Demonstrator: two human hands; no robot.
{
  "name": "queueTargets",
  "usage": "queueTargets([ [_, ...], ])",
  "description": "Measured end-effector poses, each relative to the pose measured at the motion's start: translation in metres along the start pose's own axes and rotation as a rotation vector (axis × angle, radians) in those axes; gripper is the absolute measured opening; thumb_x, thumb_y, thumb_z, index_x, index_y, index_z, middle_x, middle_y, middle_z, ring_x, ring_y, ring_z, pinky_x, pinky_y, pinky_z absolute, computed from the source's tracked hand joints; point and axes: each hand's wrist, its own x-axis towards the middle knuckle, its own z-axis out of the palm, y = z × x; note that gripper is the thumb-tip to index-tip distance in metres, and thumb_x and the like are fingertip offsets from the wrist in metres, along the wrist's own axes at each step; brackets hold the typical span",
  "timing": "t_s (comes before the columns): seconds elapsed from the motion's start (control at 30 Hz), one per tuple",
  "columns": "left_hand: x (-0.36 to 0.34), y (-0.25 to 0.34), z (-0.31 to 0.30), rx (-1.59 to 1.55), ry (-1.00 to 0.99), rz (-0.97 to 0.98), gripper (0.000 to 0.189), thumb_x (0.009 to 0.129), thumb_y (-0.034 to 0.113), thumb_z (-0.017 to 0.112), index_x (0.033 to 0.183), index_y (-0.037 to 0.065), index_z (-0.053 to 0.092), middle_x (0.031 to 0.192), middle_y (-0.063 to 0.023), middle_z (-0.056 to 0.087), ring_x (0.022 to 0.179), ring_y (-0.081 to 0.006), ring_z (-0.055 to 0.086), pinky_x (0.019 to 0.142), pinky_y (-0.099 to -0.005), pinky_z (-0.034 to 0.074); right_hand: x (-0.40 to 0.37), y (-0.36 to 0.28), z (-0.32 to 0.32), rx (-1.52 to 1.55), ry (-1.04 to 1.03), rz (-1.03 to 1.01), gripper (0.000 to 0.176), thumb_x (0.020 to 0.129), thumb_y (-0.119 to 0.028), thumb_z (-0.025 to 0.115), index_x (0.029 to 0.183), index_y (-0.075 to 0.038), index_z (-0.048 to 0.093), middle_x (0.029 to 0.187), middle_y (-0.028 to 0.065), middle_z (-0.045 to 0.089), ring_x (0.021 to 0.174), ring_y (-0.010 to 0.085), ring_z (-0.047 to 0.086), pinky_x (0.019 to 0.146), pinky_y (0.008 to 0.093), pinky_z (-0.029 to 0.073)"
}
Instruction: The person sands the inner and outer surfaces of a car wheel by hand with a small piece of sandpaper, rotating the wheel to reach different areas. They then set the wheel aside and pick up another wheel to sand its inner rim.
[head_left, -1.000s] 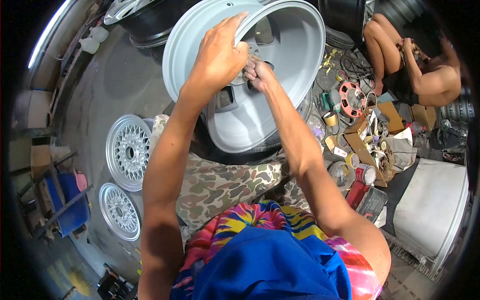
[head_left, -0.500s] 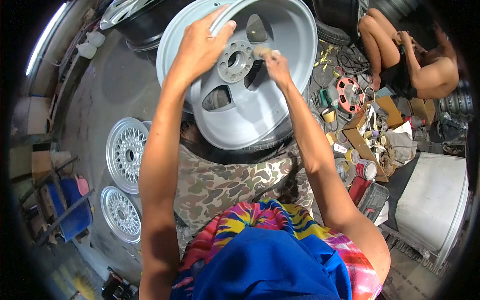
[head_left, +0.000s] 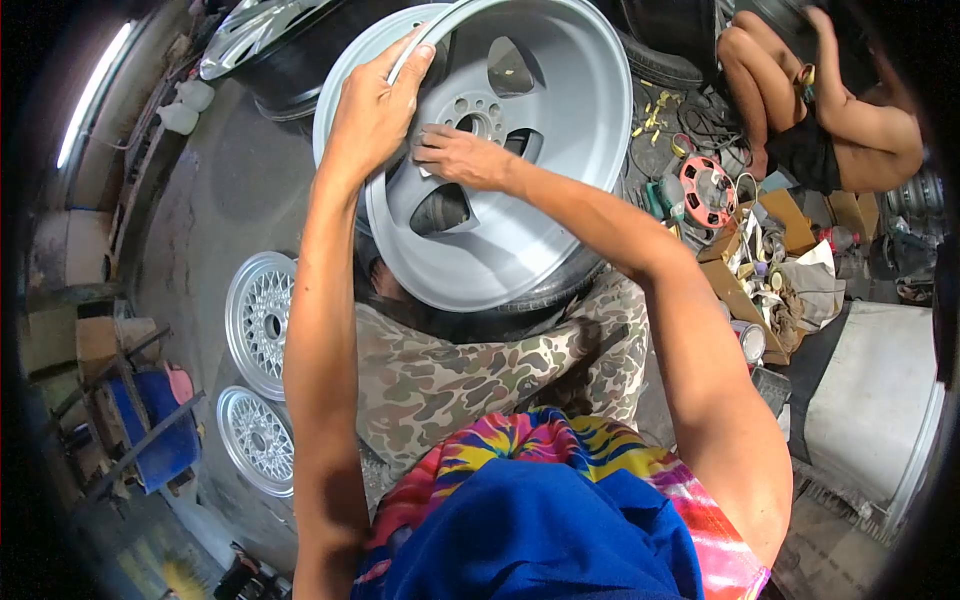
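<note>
Left hand (head_left: 372, 108) clamped on wheel (head_left: 515, 215) at its upper-left rim (head_left: 440, 18); right hand (head_left: 465, 158) inside wheel, beside centre hole (head_left: 470, 124), its hold unclear.

A white strip (head_left: 95, 93) glared at far left. Pale highlights lay across the wheel (head_left: 500, 225); a soft shadow dimmed the floor (head_left: 250, 195) left of it. Fisheye distortion bent the edges; corners were black.
</note>
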Motion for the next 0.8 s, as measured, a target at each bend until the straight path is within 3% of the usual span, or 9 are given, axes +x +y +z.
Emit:
queueTargets([
  [0.07, 0.0, -0.005, 0.001, 0.02, -0.002, -0.025, 0.041, 0.099, 0.034, 0.055, 0.13, 0.007, 0.061, 0.107, -0.0196, 0.071, 0.101, -0.0199, 0.066, 0.091, -0.0313, 0.047, -0.006, 0.019, 0.003, -0.083, -0.063, -0.174, 0.019, 0.085, -0.015, 0.058, 0.097, -0.004, 0.066, 0.113, 0.0039, 0.059, 0.117, 0.025, 0.052, 0.103, 0.0382, 0.043],
  [0.3, 0.0, 0.005, 0.004, 0.008, -0.065, -0.083, 0.047, 0.101, 0.038, 0.054, 0.132, 0.003, 0.059, 0.114, -0.0096, 0.068, 0.104, -0.0145, 0.058, 0.096, -0.0276, 0.042, -0.046, 0.07, 0.038, 0.643, 0.437, 1.122, 0.031, 0.098, -0.031, 0.052, 0.101, -0.01, 0.074, 0.097, 0.0162, 0.066, 0.091, 0.0322, 0.061, 0.083, 0.0405, 0.047],
  [0.43, 0.002, 0.009, 0.005, 0.051, 0.003, 0.042, 0.046, 0.101, 0.037, 0.054, 0.132, 0.003, 0.059, 0.108, -0.0065, 0.067, 0.096, -0.0131, 0.056, 0.091, -0.0265, 0.043, -0.106, 0.043, 0.105, 0.823, 0.524, 1.599, 0.044, 0.098, -0.039, 0.054, 0.091, 0.001, 0.071, 0.077, 0.016, 0.066, 0.073, 0.0257, 0.06, 0.073, 0.0401, 0.048],
  [0.5, 0.0, 0.014, 0.001, 0.036, -0.096, -0.278, 0.045, 0.1, 0.036, 0.055, 0.131, 0.004, 0.06, 0.108, -0.0074, 0.068, 0.096, -0.0137, 0.057, 0.091, -0.027, 0.043, -0.104, -0.002, 0.121, 1.203, 0.837, 1.741, 0.044, 0.099, -0.038, 0.054, 0.084, 0.0, 0.069, 0.075, 0.0052, 0.064, 0.07, 0.0136, 0.057, 0.064, 0.0328, 0.046],
  [0.6, 0.001, 0.013, 0.002, 0.047, -0.085, -0.256, 0.044, 0.101, 0.035, 0.055, 0.131, 0.004, 0.06, 0.114, -0.0109, 0.068, 0.104, -0.0151, 0.059, 0.096, -0.0281, 0.042, -0.064, -0.063, 0.127, 1.379, 1.215, 1.88, 0.029, 0.102, -0.033, 0.05, 0.095, -0.008, 0.064, 0.071, -0.0002, 0.056, 0.055, 0.0088, 0.049, 0.052, 0.024, 0.043],
  [0.67, 0.0, 0.008, 0.004, 0.027, -0.052, -0.128, 0.044, 0.101, 0.035, 0.055, 0.132, 0.004, 0.06, 0.116, -0.0119, 0.068, 0.107, -0.0154, 0.059, 0.098, -0.0283, 0.041, -0.065, -0.099, 0.173, 0.991, 0.853, 1.827, 0.035, 0.101, -0.029, 0.048, 0.08, -0.007, 0.067, 0.069, 0.002, 0.058, 0.055, 0.011, 0.051, 0.053, 0.0288, 0.043],
  [0.7, 0.0, 0.005, 0.006, 0.005, -0.015, 0.0, 0.043, 0.101, 0.034, 0.055, 0.132, 0.004, 0.06, 0.118, -0.0129, 0.068, 0.11, -0.0158, 0.059, 0.099, -0.0285, 0.041, -0.046, -0.118, 0.154, 1.064, 0.792, 1.837, 0.039, 0.096, -0.03, 0.053, 0.085, 0.004, 0.066, 0.071, 0.0178, 0.064, 0.065, 0.0243, 0.059, 0.063, 0.0435, 0.045],
  [0.73, 0.001, 0.003, 0.007, 0.004, -0.016, 0.002, 0.043, 0.101, 0.034, 0.055, 0.132, 0.004, 0.06, 0.118, -0.0129, 0.068, 0.11, -0.0158, 0.059, 0.099, -0.0285, 0.041, -0.037, -0.134, 0.143, 0.8, 0.732, 1.493, 0.042, 0.097, -0.032, 0.053, 0.08, 0.003, 0.067, 0.069, 0.0181, 0.065, 0.063, 0.025, 0.06, 0.063, 0.0422, 0.046],
  [0.8, 0.001, -0.001, 0.009, -0.015, -0.005, 0.055, 0.044, 0.101, 0.034, 0.054, 0.131, 0.003, 0.059, 0.118, -0.0127, 0.068, 0.109, -0.0152, 0.058, 0.099, -0.028, 0.041, -0.023, -0.133, 0.062, 1.095, 0.329, 1.385, 0.043, 0.098, -0.035, 0.052, 0.084, 0.003, 0.069, 0.074, 0.0207, 0.066, 0.069, 0.0263, 0.065, 0.067, 0.0419, 0.049],
])
